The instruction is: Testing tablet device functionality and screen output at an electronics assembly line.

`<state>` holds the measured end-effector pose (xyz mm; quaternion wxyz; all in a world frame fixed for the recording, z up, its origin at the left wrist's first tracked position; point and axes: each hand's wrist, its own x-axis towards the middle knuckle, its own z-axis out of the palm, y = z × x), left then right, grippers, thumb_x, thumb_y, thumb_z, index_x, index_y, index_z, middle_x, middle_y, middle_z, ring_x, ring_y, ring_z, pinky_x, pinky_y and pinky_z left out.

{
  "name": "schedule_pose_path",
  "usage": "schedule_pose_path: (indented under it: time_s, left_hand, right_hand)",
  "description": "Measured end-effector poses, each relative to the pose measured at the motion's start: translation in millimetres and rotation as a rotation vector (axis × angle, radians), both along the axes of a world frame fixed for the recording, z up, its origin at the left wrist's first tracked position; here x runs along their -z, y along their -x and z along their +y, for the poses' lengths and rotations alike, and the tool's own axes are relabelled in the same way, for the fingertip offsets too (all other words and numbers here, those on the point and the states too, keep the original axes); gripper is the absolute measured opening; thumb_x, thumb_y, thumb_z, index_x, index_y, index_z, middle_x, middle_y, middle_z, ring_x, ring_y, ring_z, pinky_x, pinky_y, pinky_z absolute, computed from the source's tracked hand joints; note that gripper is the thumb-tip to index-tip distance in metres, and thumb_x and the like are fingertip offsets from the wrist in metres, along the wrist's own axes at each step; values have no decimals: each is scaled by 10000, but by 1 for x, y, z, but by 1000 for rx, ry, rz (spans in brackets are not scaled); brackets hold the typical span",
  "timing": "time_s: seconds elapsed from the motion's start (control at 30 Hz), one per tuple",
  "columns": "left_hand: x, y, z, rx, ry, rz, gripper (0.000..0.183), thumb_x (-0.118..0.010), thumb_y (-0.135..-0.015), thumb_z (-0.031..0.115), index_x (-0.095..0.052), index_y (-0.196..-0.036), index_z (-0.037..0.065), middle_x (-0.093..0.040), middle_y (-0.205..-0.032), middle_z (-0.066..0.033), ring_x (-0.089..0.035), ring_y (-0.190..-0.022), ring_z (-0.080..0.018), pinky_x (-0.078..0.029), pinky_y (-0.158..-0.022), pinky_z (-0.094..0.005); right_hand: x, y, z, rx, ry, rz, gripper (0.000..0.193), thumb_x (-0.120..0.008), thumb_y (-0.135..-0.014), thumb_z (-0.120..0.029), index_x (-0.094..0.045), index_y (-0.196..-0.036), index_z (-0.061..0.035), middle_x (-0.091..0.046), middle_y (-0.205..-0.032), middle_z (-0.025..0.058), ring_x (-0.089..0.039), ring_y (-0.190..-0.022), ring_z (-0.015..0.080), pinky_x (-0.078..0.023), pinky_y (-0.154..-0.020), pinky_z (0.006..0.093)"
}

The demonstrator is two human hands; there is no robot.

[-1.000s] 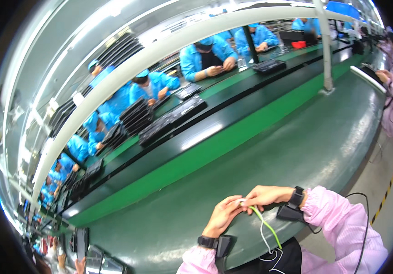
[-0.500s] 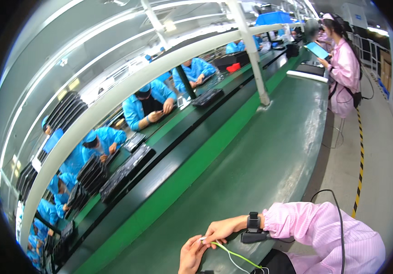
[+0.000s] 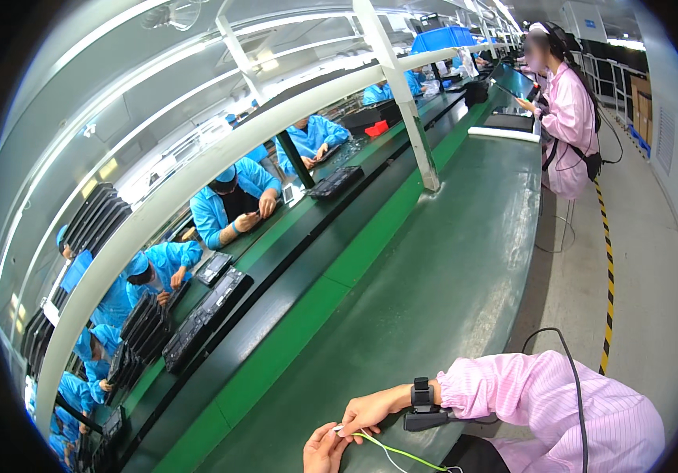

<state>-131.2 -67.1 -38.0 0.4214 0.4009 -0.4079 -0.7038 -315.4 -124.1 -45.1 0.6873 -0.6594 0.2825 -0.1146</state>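
At the bottom of the view, my left hand (image 3: 322, 451) and my right hand (image 3: 365, 413) meet with fingers pinched together. Between their fingertips sits a small white cable end (image 3: 339, 428). From it a bright green cable (image 3: 398, 451) and a thinner white cable trail down to the lower right. Both hands are over the near part of the green tabletop (image 3: 433, 303). My right wrist wears a black strap with a small device (image 3: 423, 394), and a black box (image 3: 425, 421) lies just beneath that wrist. The lower part of my left hand is cut off by the frame.
A conveyor line (image 3: 295, 288) runs along the table's left, carrying black device trays (image 3: 206, 319). A white post (image 3: 402, 102) rises from the table. Workers in blue (image 3: 236, 201) sit across. A person in pink (image 3: 571, 118) holds a tablet at the far right. A black cord (image 3: 578, 378) crosses my right sleeve.
The whole view has shifted slightly, moving the scene leftward. My hands keep their pinch on the cable end. The person in pink has the tablet tilted more upright.
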Motion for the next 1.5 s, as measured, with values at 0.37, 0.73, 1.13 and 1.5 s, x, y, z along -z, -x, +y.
schedule_pose_path:
  time_s: [0.37,0.73,1.13,1.5]
  left_hand:
    - [-2,2,0,16,7,5,259,-518,-876,102,-500,-1092,-40,-573,-990,-109,-567,-909,-190,-471,-810,-290]
    - [0,0,0,12,-8,22,250,-516,-878,101,-505,-1089,-33,-573,-993,-103,-565,-914,-185,-474,-804,-285]
    - [-1,0,0,-15,-25,2,265,-522,-873,95,-497,-1102,-37,-568,-1012,-111,-559,-935,-190,-470,-827,-293]
    - [0,-1,-1,21,2,30,265,-519,-874,99,-493,-1100,-35,-568,-1009,-112,-562,-933,-194,-473,-827,-295]
  right_hand:
    - [4,0,-2,-15,3,0,358,-486,-876,-355,-597,-787,-26,-595,-660,13,-506,-527,72,-404,-448,202]
    - [3,0,0,-15,-6,-24,345,-489,-877,-348,-597,-777,-35,-598,-660,10,-507,-525,67,-402,-446,199]
    - [0,0,0,-4,-6,7,351,-489,-876,-352,-603,-786,-33,-594,-657,9,-504,-533,66,-401,-452,201]
    - [-2,1,1,-7,13,19,369,-487,-876,-370,-609,-783,-33,-599,-671,13,-502,-537,68,-401,-461,201]
